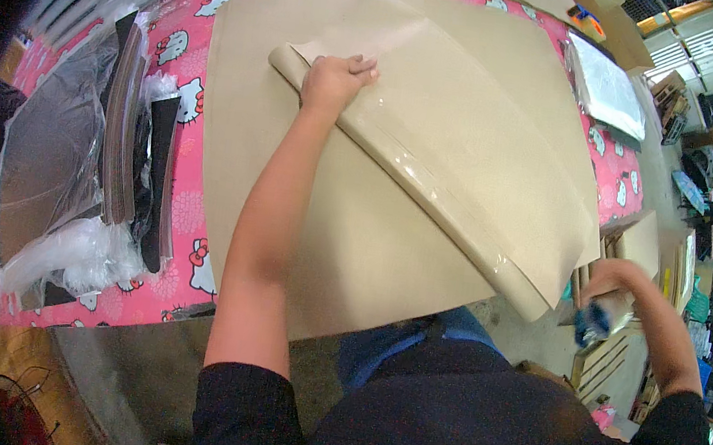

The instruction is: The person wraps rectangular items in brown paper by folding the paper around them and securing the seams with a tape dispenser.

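Note:
A roll of brown kraft paper (453,234) lies slantwise over a flat brown sheet (246,182). Shiny clear tape (400,158) runs along the roll's edge, with small glints near both ends. My left hand (334,85) is closed over the roll's far left end, thumb and fingers pressing on it. Off the table's right edge, beside the near end of the roll, my right hand (615,279) is bent downward and closed round a blue, partly shiny object (593,325). Motion blur hides its exact kind.
The pink table cover (185,202) has cartoon cats. Stacked dark curved pieces in clear plastic (70,161) lie left. A plastic-wrapped white packet (605,84) and an orange-and-blue tool (588,21) are at the far right. Wooden pallets (601,373) stand below on the right.

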`<action>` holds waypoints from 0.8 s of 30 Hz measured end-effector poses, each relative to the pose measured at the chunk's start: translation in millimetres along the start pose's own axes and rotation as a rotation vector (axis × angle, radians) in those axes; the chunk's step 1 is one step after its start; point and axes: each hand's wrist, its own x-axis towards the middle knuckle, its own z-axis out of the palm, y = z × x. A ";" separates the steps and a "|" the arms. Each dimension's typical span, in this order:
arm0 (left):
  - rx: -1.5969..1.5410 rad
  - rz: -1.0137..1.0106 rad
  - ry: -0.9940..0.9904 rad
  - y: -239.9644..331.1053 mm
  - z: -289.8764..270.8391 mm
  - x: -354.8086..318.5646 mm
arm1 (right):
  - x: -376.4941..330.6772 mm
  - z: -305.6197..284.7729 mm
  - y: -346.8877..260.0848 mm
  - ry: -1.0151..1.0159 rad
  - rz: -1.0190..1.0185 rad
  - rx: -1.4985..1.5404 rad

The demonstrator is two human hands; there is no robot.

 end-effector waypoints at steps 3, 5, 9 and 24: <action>0.182 0.043 0.008 10.9 7.7 -7.9 | -35.3 -11.1 90.6 0.324 -0.027 0.434; 0.266 0.115 0.135 1.5 3.1 -10.5 | -12.5 -19.6 115.4 0.777 -0.152 0.470; 0.693 0.379 0.168 16.2 40.6 -49.6 | 101.1 -38.5 87.2 1.537 -0.276 0.549; 0.020 -0.523 0.387 92.4 149.5 -155.7 | 182.8 -137.9 -30.7 1.128 -0.850 0.925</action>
